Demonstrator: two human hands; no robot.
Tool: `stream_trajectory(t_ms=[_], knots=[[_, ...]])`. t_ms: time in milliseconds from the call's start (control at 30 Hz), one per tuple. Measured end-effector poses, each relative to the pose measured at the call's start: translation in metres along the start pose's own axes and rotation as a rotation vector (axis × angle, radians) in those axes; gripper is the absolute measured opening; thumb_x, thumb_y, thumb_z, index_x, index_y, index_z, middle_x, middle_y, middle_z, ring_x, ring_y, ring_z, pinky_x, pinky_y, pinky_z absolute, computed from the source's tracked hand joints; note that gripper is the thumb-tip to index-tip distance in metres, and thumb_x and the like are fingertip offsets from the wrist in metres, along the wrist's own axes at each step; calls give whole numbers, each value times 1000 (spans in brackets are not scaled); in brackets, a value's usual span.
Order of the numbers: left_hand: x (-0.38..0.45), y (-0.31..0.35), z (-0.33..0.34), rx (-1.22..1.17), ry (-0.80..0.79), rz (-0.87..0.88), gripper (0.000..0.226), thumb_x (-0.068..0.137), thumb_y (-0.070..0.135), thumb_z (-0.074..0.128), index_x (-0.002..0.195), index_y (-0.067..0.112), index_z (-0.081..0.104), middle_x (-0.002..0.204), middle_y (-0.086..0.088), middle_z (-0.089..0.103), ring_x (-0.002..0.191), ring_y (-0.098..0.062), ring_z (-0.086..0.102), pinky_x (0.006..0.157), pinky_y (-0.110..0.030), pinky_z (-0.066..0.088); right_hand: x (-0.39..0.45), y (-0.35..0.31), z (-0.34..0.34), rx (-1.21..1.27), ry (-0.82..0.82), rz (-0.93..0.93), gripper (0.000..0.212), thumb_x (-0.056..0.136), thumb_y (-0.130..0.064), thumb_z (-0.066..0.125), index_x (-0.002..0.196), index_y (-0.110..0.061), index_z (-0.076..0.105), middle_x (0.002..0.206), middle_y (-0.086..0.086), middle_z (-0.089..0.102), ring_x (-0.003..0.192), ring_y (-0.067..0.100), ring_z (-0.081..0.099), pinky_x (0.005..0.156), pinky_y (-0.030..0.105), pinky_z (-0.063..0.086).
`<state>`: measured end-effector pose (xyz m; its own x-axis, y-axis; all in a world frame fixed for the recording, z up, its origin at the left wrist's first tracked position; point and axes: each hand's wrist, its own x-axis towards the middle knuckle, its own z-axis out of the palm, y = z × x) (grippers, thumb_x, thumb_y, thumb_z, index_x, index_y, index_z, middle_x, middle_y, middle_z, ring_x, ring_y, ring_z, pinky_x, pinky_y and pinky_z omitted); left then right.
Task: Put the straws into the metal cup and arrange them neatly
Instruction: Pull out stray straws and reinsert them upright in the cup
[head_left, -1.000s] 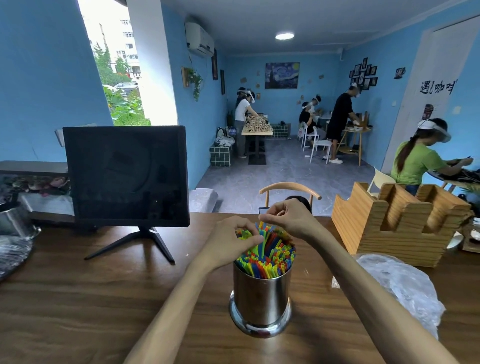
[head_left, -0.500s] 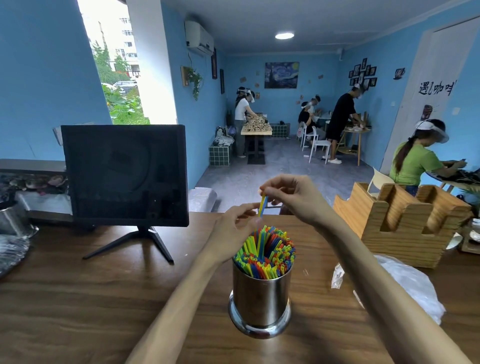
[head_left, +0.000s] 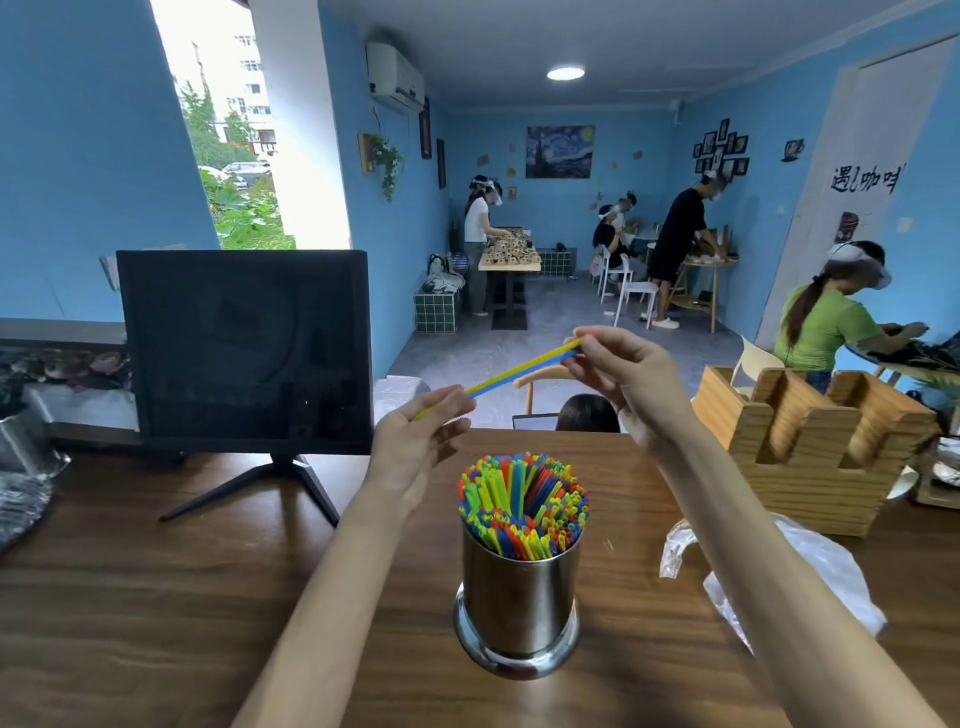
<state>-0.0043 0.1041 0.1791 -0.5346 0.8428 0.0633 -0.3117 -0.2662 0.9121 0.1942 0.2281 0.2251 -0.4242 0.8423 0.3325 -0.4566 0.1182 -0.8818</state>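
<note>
Straws (head_left: 522, 368), one yellow and one blue, sit lifted clear above the cup (head_left: 519, 597), held near-horizontal and tilted up to the right. Left hand (head_left: 415, 447) pinches the lower left end between thumb and fingertips; right hand (head_left: 618, 374) pinches the upper right end. Both hands grip the pair. Cup stands upright on the table (head_left: 156, 623), near the front edge, packed with coloured straws (head_left: 522, 499) that fan outward around a hollow centre. Likely step: reinsert the pair. To do it well: square the two ends first, tip the pair vertical with one hand, aim for the central gap, push straight down without bending, and steady the cup if it rocks. Then nudge the fan inward so the tops level out. Writing: black brush-style Chinese characters on the white door (head_left: 872, 176) at right, not clearly readable. No brand is visible on the cup or the monitor (head_left: 244, 348).
</note>
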Motion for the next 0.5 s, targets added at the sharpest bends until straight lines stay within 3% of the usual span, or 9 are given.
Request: stream_trajectory(t_ms=[133,233,367,500], knots=[[1,5,0,-240,38,-66,9,93,12,68,100,7,68,76,-4,76,64,-8,72,56,-17,57,-5,15,-2,227,-20,180,14,80,-5,68,93,-3,74,88,13,76,77,20,77,66,19,60],[3,6,0,-322,104,-46,5,92,11,70,95,8,69,80,-5,75,69,-10,74,63,-19,60,-11,28,-4,224,-93,255,17,79,-2,66,95,0,73,94,16,74,76,22,77,65,20,60],[7,10,2,-340,136,46,7,94,12,69,100,8,70,92,-6,75,78,-12,73,71,-22,62,-22,40,-11,-77,-300,308,18,74,3,71,84,-8,80,86,16,75,74,26,76,64,23,61],[2,18,14,-167,135,212,39,94,7,69,131,9,59,92,-8,77,81,-18,75,74,-28,62,-30,44,-9,-462,-486,227,20,81,1,79,100,-6,76,81,20,75,66,21,71,58,25,56]])
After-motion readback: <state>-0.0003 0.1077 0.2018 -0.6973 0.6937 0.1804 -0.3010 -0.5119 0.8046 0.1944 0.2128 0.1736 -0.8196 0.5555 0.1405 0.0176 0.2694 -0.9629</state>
